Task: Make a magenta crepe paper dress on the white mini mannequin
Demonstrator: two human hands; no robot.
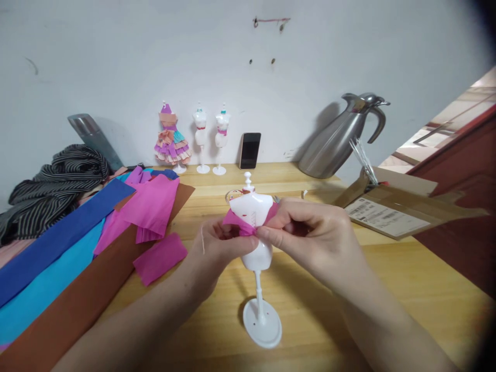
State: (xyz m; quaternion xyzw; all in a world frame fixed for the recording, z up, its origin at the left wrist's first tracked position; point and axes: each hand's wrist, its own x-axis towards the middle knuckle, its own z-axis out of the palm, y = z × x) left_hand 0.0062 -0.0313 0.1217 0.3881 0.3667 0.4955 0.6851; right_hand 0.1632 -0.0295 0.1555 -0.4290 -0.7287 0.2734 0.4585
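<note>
On the table (pixel 310 341), a cardboard box (pixel 422 204) at three o'clock held thin white sticks (pixel 362 160); the metal jug (pixel 333 139) at two hid its contents. The white doll stand (pixel 258 258) stood towards six. The right hand (pixel 318 232) and left hand (pixel 217 245), fingertips nearly together, pinched pink cloth (pixel 247 227) at its waist. A loosened pinch could have unfolded the cloth; hard tugging might have tipped the stand.

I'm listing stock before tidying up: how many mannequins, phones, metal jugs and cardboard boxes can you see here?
Mannequins: 4
Phone: 1
Metal jug: 1
Cardboard box: 1
Total: 7
</note>
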